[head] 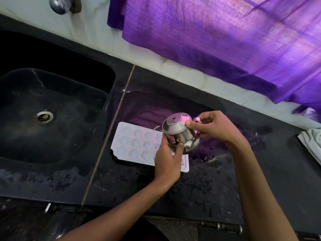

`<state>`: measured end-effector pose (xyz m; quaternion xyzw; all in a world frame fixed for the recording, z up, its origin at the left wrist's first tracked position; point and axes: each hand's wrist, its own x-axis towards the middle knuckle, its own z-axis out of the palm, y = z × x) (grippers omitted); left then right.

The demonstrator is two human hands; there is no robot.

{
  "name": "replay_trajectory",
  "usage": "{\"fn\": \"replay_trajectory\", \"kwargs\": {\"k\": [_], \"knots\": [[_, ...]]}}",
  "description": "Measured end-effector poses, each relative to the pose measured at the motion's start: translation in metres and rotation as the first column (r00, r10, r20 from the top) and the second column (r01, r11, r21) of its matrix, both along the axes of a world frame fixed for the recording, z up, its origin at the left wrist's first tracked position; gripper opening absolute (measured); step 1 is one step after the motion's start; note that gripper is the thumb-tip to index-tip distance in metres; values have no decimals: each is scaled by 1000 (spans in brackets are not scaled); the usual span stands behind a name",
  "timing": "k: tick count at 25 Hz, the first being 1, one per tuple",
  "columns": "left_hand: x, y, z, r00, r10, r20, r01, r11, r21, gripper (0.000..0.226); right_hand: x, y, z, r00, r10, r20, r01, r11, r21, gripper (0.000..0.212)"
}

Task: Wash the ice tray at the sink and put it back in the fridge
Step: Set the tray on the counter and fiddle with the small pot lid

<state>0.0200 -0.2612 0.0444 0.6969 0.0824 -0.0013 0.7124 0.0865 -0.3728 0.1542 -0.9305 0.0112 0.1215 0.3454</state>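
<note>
A white ice tray [137, 145] lies flat on the black counter [208, 180], just right of the sink [52, 110]. Above its right end I hold a small steel kettle [180, 134] tilted toward the tray, its spout pointing left. My left hand [168, 160] grips the kettle's body from below, thumb beside a sticker. My right hand [212, 126] holds the kettle's handle, with the thumb pressed on the lid. The tray's right part is hidden behind my left hand and the kettle.
The black sink has a steel drain [42, 117], and a chrome tap [59, 4] sticks out of the wall above it. A purple curtain [217, 35] hangs over the counter's back. A grey cloth [311, 145] lies at the far right. Water drops wet the counter.
</note>
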Motion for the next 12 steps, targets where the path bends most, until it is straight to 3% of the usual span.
{"fn": "replay_trajectory", "kwargs": {"k": [12], "knots": [[2, -1, 0, 1000, 10, 18, -10, 1000, -4, 42, 0, 0, 1, 1000, 5, 12, -5, 1000, 26, 55]]}}
